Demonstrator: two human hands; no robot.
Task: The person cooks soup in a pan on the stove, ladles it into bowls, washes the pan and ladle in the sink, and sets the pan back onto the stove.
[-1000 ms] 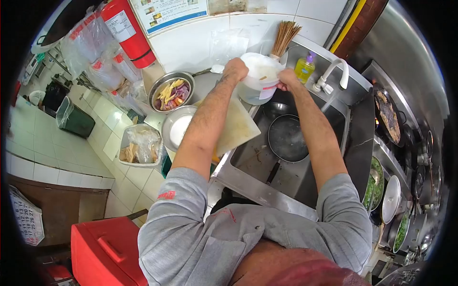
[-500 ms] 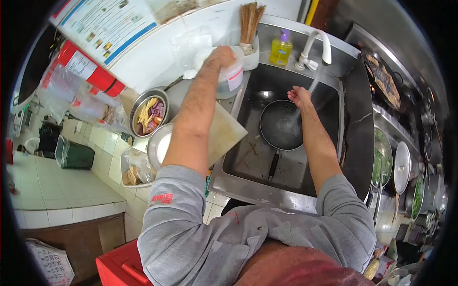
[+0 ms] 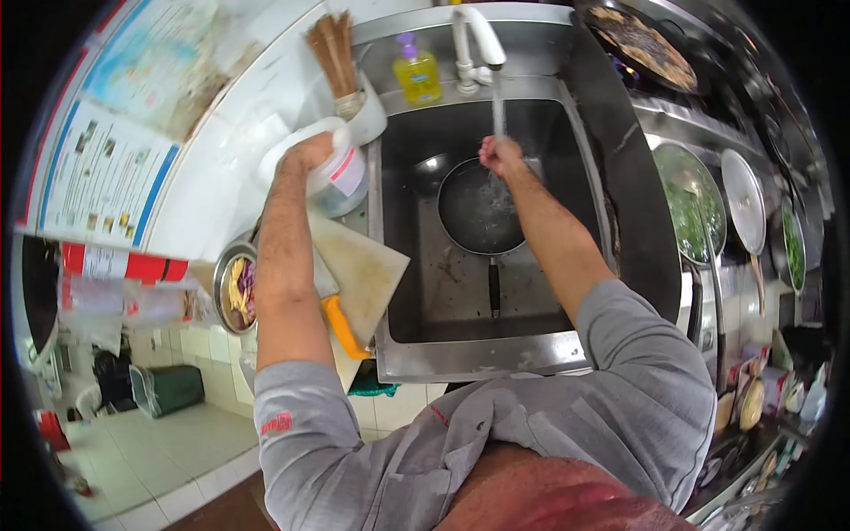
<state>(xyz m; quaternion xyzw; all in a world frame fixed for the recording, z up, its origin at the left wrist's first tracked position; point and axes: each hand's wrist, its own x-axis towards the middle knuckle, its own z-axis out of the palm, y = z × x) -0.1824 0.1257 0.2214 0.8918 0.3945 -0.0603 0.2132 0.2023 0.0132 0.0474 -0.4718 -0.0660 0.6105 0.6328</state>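
Observation:
Water runs from the white faucet onto my right hand, whose fingers are curled together over the sink. Below that hand a black frying pan lies in the sink, its handle toward me. My left hand is at the top of a translucent plastic tub left of the sink; its fingers are mostly hidden at the opening. A cutting board and an orange-handled knife lie beside my left forearm.
Yellow soap and a holder with sticks stand behind the sink. A metal bowl of cut vegetables is at the left. On the right are a pan of browned food on a burner and a pan of greens.
My right hand has left the tub's rim and moved under the running water, its fingers now curled. My left hand remains at the tub. The view has turned toward the right.

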